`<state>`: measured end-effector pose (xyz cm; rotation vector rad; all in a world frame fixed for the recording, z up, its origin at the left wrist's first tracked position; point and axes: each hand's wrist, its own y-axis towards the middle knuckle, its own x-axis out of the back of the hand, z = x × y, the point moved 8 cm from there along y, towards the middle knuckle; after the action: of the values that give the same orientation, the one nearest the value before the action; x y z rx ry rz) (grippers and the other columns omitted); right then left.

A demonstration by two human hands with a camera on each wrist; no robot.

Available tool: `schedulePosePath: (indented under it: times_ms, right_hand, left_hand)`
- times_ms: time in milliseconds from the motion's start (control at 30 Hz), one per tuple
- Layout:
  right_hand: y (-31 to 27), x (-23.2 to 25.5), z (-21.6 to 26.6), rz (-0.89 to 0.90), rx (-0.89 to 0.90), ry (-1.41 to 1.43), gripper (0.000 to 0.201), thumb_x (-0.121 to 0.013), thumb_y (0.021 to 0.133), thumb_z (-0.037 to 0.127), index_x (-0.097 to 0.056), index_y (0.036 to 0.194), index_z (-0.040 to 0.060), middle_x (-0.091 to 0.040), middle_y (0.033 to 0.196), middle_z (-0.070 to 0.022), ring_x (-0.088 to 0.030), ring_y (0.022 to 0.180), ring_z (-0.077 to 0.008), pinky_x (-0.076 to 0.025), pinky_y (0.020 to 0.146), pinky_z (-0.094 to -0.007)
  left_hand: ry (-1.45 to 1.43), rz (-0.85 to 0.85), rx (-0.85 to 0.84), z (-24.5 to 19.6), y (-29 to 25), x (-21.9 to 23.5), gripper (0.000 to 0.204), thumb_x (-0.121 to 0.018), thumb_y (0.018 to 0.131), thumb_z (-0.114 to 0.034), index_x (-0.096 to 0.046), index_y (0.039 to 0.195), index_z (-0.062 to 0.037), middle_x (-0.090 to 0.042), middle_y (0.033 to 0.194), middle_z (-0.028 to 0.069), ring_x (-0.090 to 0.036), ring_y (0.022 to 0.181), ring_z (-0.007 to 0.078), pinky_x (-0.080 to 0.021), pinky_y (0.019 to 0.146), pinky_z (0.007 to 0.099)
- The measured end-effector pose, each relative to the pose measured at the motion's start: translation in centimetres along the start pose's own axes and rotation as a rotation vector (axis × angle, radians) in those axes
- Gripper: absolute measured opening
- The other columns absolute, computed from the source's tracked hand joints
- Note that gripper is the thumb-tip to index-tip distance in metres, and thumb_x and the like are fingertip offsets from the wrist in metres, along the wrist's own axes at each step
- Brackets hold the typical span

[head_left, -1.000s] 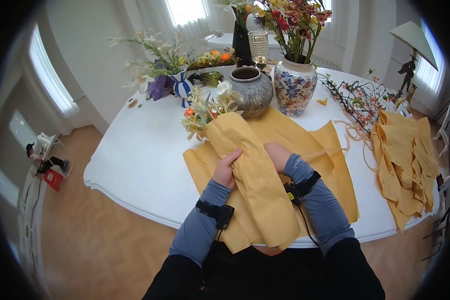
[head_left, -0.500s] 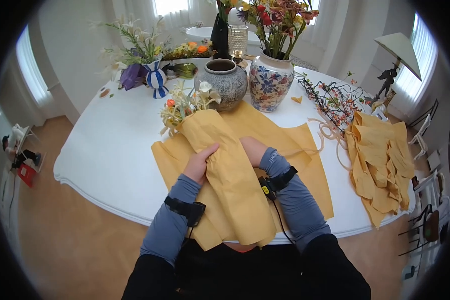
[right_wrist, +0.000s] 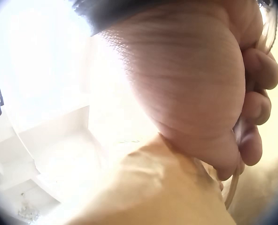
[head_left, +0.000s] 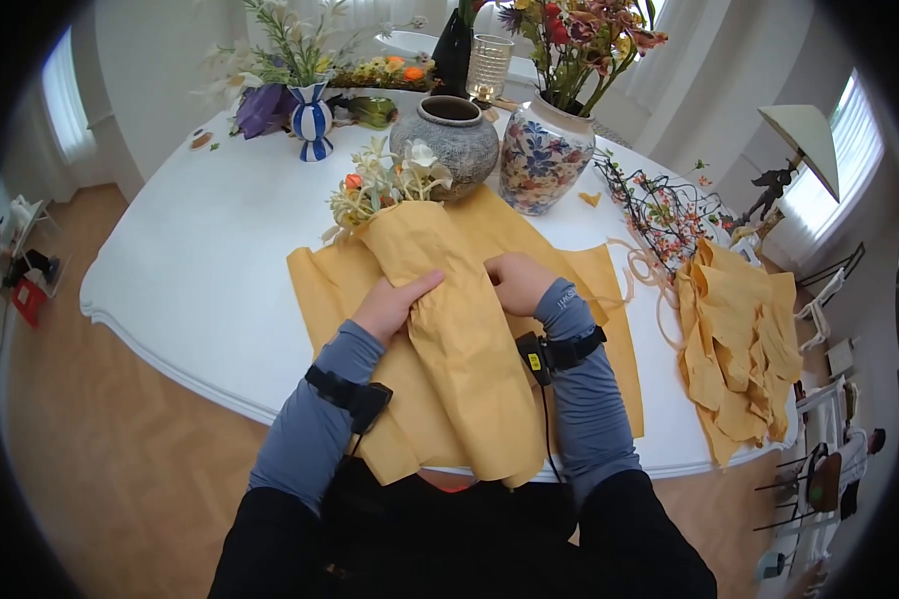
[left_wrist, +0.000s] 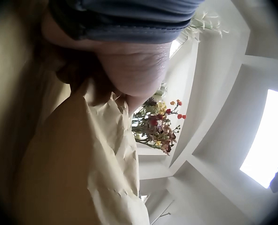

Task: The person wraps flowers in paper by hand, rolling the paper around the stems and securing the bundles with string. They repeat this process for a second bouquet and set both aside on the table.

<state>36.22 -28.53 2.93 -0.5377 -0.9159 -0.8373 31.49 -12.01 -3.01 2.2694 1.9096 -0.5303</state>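
Note:
A bouquet of pale and orange flowers (head_left: 385, 190) pokes out of a rolled yellow paper wrap (head_left: 459, 349), which lies slanted over flat yellow paper. My left hand (head_left: 395, 307) grips the wrap's gathered middle from the left, thumb on top, other fingers hidden beneath. In the left wrist view the left hand (left_wrist: 134, 70) holds the creased paper (left_wrist: 101, 159). Against the wrap's right side is my right hand (head_left: 521, 284). The right wrist view shows the right hand (right_wrist: 190, 84) with fingers curled round a thin peach ribbon (right_wrist: 232, 190), close to the paper (right_wrist: 153, 187).
Beyond the bouquet stand a grey round vase (head_left: 445, 150), a floral vase (head_left: 544, 155) with flowers and a striped vase (head_left: 313, 125). Looped ribbon (head_left: 659, 275), berry branches (head_left: 669, 215) and crumpled yellow paper (head_left: 737, 344) lie rightward on the white table (head_left: 190, 270).
My right hand has come out a little from behind the wrap, so more of its back shows. The left hand keeps its grip. The head view has shifted and tilted.

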Motion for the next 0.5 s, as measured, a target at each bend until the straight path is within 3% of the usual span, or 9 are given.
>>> schedulePosePath:
  times_ms: [200,300,433,500]
  right_hand:
    - [0.1,-0.4,-0.3,0.008,0.016,-0.079,0.029,-0.067,0.087,0.028,-0.074,0.099,0.0032,-0.072,0.093,-0.0213,-0.069,0.089,-0.0377,-0.054,0.080,-0.0412]
    - [-0.2,-0.5,0.2,0.035,0.000,-0.021,0.029,-0.066,0.087,0.028,-0.074,0.102,0.0050,-0.073,0.094,-0.0199,-0.069,0.089,-0.0368,-0.054,0.080,-0.0405]
    - [-0.3,0.4,-1.4,-0.023,-0.042,-0.038,0.029,-0.066,0.088,0.030,-0.075,0.104,0.0066,-0.074,0.094,-0.0169,-0.070,0.085,-0.0335,-0.054,0.080,-0.0391]
    - [-1.1,1.2,-1.1,0.038,-0.147,-0.032,0.030,-0.067,0.088,0.029,-0.074,0.106,0.0069,-0.073,0.090,-0.0134,-0.070,0.082,-0.0287,-0.055,0.079,-0.0372]
  left_hand:
    - [-0.272,0.104,0.192,1.7,0.2,0.0,0.036,-0.066,0.097,-0.028,-0.064,0.123,-0.0039,-0.073,0.112,0.0059,-0.072,0.097,0.0175,-0.060,0.084,0.0343]
    - [-0.387,0.078,0.144,1.8,0.8,0.2,0.040,-0.070,0.095,-0.027,-0.063,0.125,-0.0014,-0.072,0.115,0.0078,-0.072,0.096,0.0191,-0.060,0.082,0.0343]
    - [-0.322,0.006,0.119,1.7,1.1,1.4,0.041,-0.071,0.094,-0.027,-0.063,0.124,-0.0002,-0.072,0.116,0.0084,-0.072,0.097,0.0192,-0.060,0.084,0.0340]
    - [-0.076,-0.128,0.077,0.6,0.5,2.3,0.047,-0.072,0.093,-0.030,-0.062,0.126,0.0020,-0.071,0.118,0.0098,-0.070,0.103,0.0203,-0.056,0.091,0.0337]
